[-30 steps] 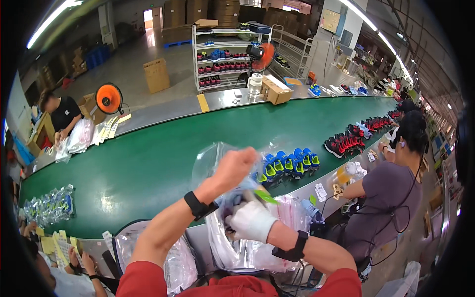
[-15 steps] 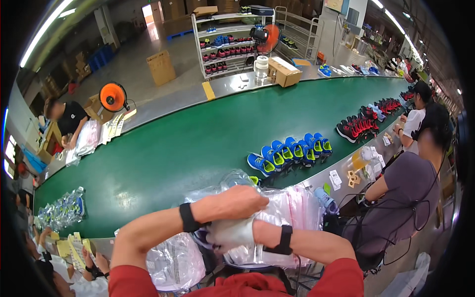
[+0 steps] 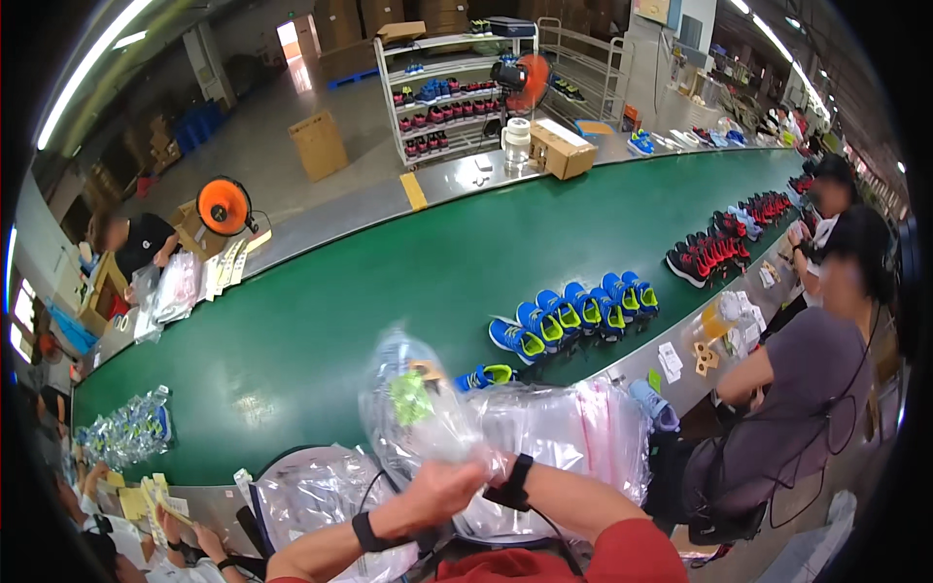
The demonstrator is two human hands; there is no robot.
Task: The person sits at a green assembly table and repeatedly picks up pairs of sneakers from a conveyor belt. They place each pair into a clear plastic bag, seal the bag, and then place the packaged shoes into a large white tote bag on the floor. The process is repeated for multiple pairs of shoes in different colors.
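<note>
A clear plastic bag (image 3: 394, 374) is raised over the near edge of the green belt, blurred by motion. Inside it show a bright green patch and a brown piece; the rest of its contents is hard to make out. My left hand (image 3: 442, 494) is closed round the bag's gathered near end. Right beside it, my right hand (image 3: 489, 464) also grips that end, its fingers partly hidden. Under and right of my hands lies a stack of flat clear bags (image 3: 544, 428) with pink edges. A single blue shoe (image 3: 486, 376) with a lime lining sits just beyond the stack.
Blue shoes (image 3: 573, 311) stand in a row on the green belt (image 3: 292, 340), with red-black shoes (image 3: 705, 255) farther right. Bagged shoes (image 3: 126, 423) lie at the left. More clear plastic (image 3: 311, 491) is by my left arm. A co-worker (image 3: 807, 389) sits at the right.
My forearms were crossed low over the bag stack; now they are uncrossed, and the filled bag has come up and forward over the belt. The single blue shoe now shows more fully.
</note>
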